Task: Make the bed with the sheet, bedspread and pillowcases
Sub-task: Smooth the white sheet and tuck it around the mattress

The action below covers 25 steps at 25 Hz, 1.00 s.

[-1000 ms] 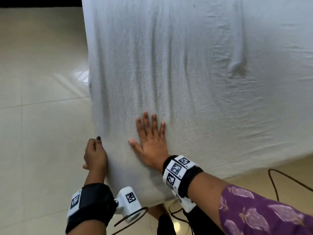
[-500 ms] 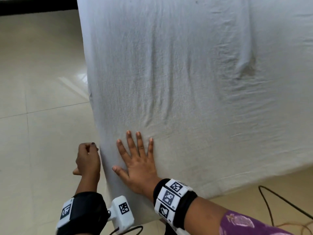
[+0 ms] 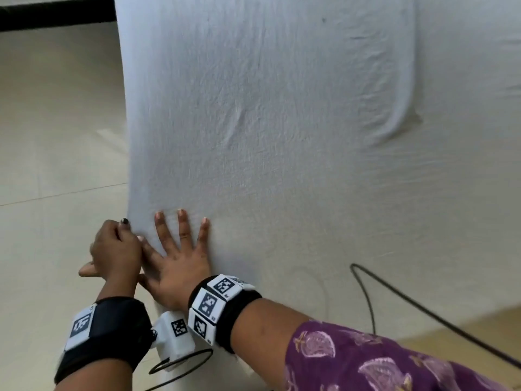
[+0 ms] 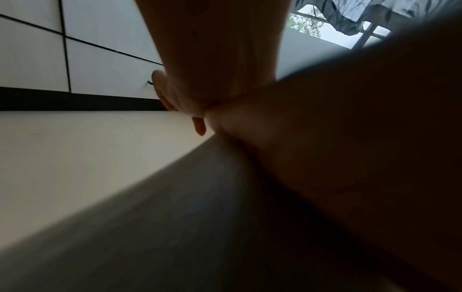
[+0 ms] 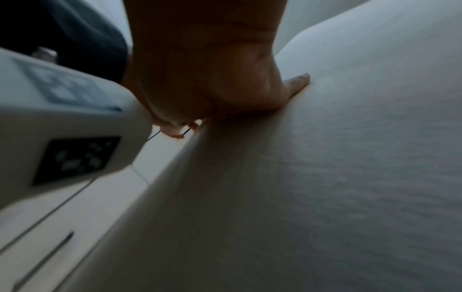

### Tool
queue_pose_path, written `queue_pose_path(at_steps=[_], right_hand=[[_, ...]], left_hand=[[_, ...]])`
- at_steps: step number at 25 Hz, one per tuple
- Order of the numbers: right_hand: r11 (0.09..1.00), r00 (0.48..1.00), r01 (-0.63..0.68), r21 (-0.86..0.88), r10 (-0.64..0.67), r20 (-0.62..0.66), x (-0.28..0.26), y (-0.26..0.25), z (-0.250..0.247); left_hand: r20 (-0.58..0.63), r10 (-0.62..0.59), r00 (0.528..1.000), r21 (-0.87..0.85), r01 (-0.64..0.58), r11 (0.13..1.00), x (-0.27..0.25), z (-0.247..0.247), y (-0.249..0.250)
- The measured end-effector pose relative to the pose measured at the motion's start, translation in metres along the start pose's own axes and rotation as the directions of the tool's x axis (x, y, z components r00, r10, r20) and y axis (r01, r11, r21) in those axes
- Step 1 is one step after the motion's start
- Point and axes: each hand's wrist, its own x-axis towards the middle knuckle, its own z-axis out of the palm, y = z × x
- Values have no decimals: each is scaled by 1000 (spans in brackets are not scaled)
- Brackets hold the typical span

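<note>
Sheet (image 3: 282, 136), white and finely creased, covers the bed and fills most of the head view, with its left edge falling straight down towards a pale tiled floor (image 3: 56, 136). Right hand (image 3: 177, 261) lies flat on the sheet near the bed's near left corner, palm down, fingers straight and spread wide, holding nothing. Left hand (image 3: 115, 249) sits just beside it at the sheet's left edge, touching the right hand's thumb side; its fingers are curled in against the cloth with a dark-painted nail on top, but whether they actually pinch the fabric cannot be told. Both wrists carry black bands with white marker blocks. A raised fold (image 3: 400, 119) runs down the sheet at upper right and ends in a small pucker. A thin black cable (image 3: 423, 309) crosses the floor below the bed's near edge. The left wrist view is dark and blurred
</note>
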Motion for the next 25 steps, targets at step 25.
queue_pose_path(at_steps=[25], right_hand=[[847, 787, -440, 297, 523, -326, 63, 17, -32]], left_hand=[[433, 199, 879, -127, -160, 979, 91, -11, 75]])
